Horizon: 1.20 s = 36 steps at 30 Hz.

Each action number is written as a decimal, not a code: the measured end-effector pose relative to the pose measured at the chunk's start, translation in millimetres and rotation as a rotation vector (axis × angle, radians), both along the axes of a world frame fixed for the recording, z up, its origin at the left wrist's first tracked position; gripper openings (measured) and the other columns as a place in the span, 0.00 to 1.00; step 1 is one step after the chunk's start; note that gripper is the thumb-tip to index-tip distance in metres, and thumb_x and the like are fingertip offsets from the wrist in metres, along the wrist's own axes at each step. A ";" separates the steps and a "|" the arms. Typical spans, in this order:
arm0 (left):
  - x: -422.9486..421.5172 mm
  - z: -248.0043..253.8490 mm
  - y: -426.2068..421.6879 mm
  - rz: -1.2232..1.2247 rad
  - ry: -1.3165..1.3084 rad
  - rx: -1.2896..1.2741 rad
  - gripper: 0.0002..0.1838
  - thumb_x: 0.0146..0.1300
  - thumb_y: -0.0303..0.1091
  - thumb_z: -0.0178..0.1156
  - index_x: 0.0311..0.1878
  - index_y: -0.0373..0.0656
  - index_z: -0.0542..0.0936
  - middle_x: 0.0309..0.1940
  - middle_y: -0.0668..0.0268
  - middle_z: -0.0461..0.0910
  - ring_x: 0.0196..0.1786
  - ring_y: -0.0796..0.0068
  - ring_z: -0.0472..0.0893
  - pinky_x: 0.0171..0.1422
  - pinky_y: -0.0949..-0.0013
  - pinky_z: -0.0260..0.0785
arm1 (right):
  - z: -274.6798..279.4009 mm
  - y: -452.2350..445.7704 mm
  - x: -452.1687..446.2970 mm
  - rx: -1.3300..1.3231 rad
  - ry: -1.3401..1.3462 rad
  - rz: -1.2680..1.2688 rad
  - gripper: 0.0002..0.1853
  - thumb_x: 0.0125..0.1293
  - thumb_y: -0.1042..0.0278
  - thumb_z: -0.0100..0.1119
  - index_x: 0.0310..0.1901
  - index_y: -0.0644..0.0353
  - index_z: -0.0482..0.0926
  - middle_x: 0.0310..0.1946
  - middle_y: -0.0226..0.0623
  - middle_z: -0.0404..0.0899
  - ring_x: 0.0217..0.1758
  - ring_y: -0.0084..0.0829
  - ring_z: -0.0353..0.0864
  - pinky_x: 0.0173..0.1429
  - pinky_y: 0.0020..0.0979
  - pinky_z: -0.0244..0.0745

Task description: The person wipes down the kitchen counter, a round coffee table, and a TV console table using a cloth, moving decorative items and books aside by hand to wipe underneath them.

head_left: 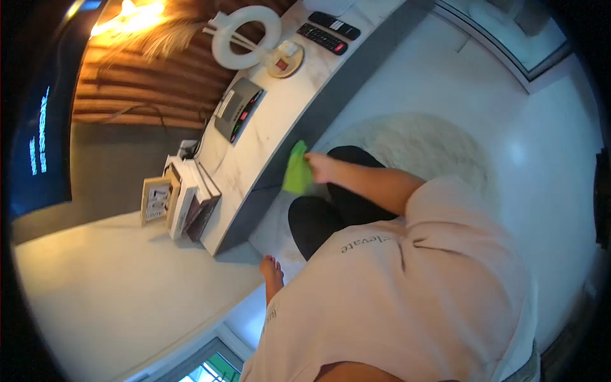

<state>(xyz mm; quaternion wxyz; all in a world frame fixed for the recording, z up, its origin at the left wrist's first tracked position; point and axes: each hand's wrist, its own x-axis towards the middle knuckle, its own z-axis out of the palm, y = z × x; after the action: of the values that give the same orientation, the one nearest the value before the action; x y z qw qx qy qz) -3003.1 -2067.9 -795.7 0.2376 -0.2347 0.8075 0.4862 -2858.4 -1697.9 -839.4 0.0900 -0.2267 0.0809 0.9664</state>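
My right hand (pixel 320 168) is closed on a bright green cloth (pixel 297 169), which hangs against or just in front of the grey front face of the console (pixel 280 143). The hand is over my dark-clad knees. My left hand (pixel 272 270) is lower, near the console's end, with its fingers apart and nothing visible in it. Whether it touches the console or floor, I cannot tell. Above the cloth, on the marble-patterned top, is a dark router (pixel 238 109) with red and green lights.
Two remotes (pixel 323 38), a white ring ornament (pixel 247 37) and a round wooden dish (pixel 284 60) stand along the console. Several books (pixel 191 198) and a framed calendar (pixel 156 200) are at its near end. A screen (pixel 41 140) is at left. A round fluffy rug (pixel 420 143) covers the floor.
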 end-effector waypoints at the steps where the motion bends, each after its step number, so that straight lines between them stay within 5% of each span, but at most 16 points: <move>1: 0.9 -3.0 -5.4 0.026 -0.018 0.041 0.12 0.63 0.39 0.52 0.48 0.50 0.76 0.43 0.72 0.76 0.47 0.78 0.74 0.50 0.69 0.63 | -6.7 9.3 25.7 0.105 0.128 0.089 0.16 0.68 0.62 0.40 0.43 0.62 0.76 0.37 0.41 0.80 0.39 0.37 0.80 0.45 0.39 0.78; 4: -3.4 -25.4 -27.2 0.047 -0.094 0.209 0.16 0.64 0.40 0.51 0.54 0.49 0.75 0.51 0.71 0.76 0.51 0.77 0.74 0.54 0.69 0.63 | -26.7 53.3 112.2 0.507 0.052 0.109 0.16 0.68 0.59 0.42 0.43 0.60 0.77 0.30 0.34 0.78 0.23 0.30 0.77 0.22 0.31 0.72; 5: -2.4 -32.0 -35.4 0.014 -0.127 0.301 0.17 0.64 0.40 0.51 0.55 0.48 0.74 0.54 0.70 0.75 0.53 0.77 0.74 0.55 0.70 0.62 | -34.7 63.0 135.1 0.727 -0.357 0.011 0.13 0.65 0.59 0.49 0.43 0.57 0.78 0.23 0.33 0.76 0.18 0.29 0.73 0.22 0.33 0.71; 6: 4.3 -34.0 -30.3 0.051 -0.093 0.255 0.16 0.64 0.39 0.51 0.54 0.48 0.74 0.53 0.70 0.75 0.52 0.77 0.74 0.55 0.69 0.62 | 0.9 68.0 171.5 0.754 -0.514 -0.042 0.14 0.65 0.58 0.50 0.42 0.58 0.78 0.28 0.35 0.76 0.24 0.31 0.75 0.27 0.35 0.74; 7: 9.5 -33.3 -15.3 0.084 -0.059 0.217 0.16 0.64 0.38 0.51 0.54 0.48 0.74 0.52 0.70 0.75 0.52 0.77 0.74 0.55 0.69 0.63 | -29.8 86.3 197.8 0.858 -0.579 -0.115 0.15 0.67 0.58 0.47 0.44 0.60 0.77 0.33 0.37 0.76 0.33 0.33 0.77 0.34 0.38 0.76; 8: 11.9 -32.7 -6.1 0.074 -0.054 0.204 0.15 0.64 0.37 0.52 0.53 0.47 0.75 0.50 0.70 0.76 0.51 0.77 0.74 0.54 0.69 0.63 | -56.8 109.1 222.6 0.812 -0.806 -0.083 0.18 0.69 0.56 0.44 0.49 0.61 0.75 0.39 0.39 0.75 0.40 0.34 0.76 0.41 0.39 0.76; 9: 14.9 -29.8 -3.1 0.060 -0.051 0.186 0.14 0.63 0.36 0.54 0.52 0.47 0.75 0.48 0.70 0.76 0.51 0.77 0.75 0.53 0.69 0.64 | -90.0 126.4 248.5 0.556 -0.731 -0.287 0.20 0.71 0.54 0.42 0.53 0.61 0.72 0.42 0.40 0.75 0.41 0.35 0.76 0.44 0.37 0.76; 11: 22.9 -20.4 4.1 0.074 -0.063 0.227 0.12 0.63 0.37 0.55 0.49 0.48 0.75 0.46 0.72 0.77 0.50 0.76 0.74 0.54 0.68 0.62 | -24.7 116.5 265.5 0.416 -0.983 -0.356 0.22 0.71 0.53 0.41 0.55 0.62 0.70 0.47 0.41 0.74 0.45 0.38 0.76 0.50 0.38 0.75; 14: 26.7 -13.2 -3.5 0.079 -0.062 0.287 0.12 0.61 0.36 0.57 0.47 0.48 0.76 0.42 0.70 0.77 0.46 0.76 0.75 0.49 0.69 0.64 | -23.1 116.0 268.0 0.462 -0.991 -0.227 0.19 0.72 0.53 0.41 0.51 0.60 0.73 0.42 0.38 0.76 0.41 0.35 0.76 0.47 0.39 0.76; 16: 19.2 -16.9 -0.4 0.054 -0.066 0.326 0.12 0.60 0.35 0.58 0.47 0.48 0.76 0.40 0.70 0.77 0.43 0.77 0.75 0.46 0.69 0.64 | -71.1 126.4 255.4 0.518 -0.875 -0.241 0.24 0.71 0.49 0.42 0.57 0.62 0.69 0.51 0.42 0.73 0.51 0.40 0.73 0.56 0.40 0.71; 18: 9.1 -19.1 -4.4 0.053 -0.082 0.387 0.11 0.60 0.36 0.57 0.46 0.49 0.76 0.38 0.71 0.76 0.41 0.78 0.74 0.45 0.69 0.64 | -71.7 125.1 223.2 0.553 -0.822 -0.230 0.25 0.70 0.46 0.43 0.57 0.58 0.70 0.49 0.39 0.73 0.50 0.37 0.73 0.54 0.42 0.71; 21: 10.4 -3.0 25.6 0.047 -0.055 0.401 0.09 0.62 0.38 0.56 0.44 0.50 0.76 0.36 0.73 0.76 0.39 0.79 0.74 0.43 0.70 0.64 | -25.0 116.1 174.2 0.824 -0.780 0.083 0.23 0.69 0.46 0.45 0.52 0.56 0.76 0.43 0.36 0.76 0.42 0.33 0.73 0.48 0.38 0.70; 22: 16.2 1.9 32.6 0.045 -0.042 0.376 0.09 0.62 0.38 0.56 0.43 0.50 0.76 0.36 0.73 0.76 0.39 0.80 0.74 0.42 0.70 0.64 | 6.5 104.0 156.2 0.919 -0.808 0.102 0.22 0.67 0.45 0.46 0.43 0.55 0.79 0.34 0.32 0.75 0.35 0.28 0.71 0.43 0.33 0.69; 27: 34.2 14.3 65.3 -0.016 -0.038 0.524 0.08 0.62 0.38 0.58 0.42 0.50 0.76 0.33 0.74 0.76 0.38 0.80 0.74 0.41 0.70 0.66 | 59.0 79.5 107.0 1.118 -0.653 0.372 0.19 0.67 0.53 0.52 0.50 0.59 0.79 0.41 0.35 0.80 0.40 0.27 0.76 0.47 0.29 0.70; 32: 47.1 23.2 58.0 -0.020 -0.055 0.573 0.08 0.62 0.39 0.57 0.42 0.50 0.77 0.34 0.74 0.76 0.38 0.80 0.74 0.42 0.70 0.65 | 120.4 64.6 68.2 1.857 -0.715 0.190 0.20 0.64 0.52 0.58 0.43 0.64 0.79 0.31 0.33 0.79 0.34 0.24 0.75 0.40 0.27 0.69; 36: 49.4 26.7 27.8 0.082 -0.068 0.606 0.08 0.60 0.37 0.59 0.42 0.50 0.77 0.33 0.74 0.76 0.38 0.79 0.74 0.42 0.70 0.65 | 176.3 84.1 41.9 1.666 -0.691 -0.014 0.20 0.66 0.52 0.55 0.45 0.63 0.78 0.31 0.35 0.79 0.34 0.25 0.75 0.40 0.30 0.70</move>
<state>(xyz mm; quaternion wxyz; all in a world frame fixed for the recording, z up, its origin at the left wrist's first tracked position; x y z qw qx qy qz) -2953.7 -2040.1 -769.0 0.3039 -0.2015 0.6072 0.7060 -2816.6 -1613.8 -663.1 0.2504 -0.3653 -0.6758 0.5892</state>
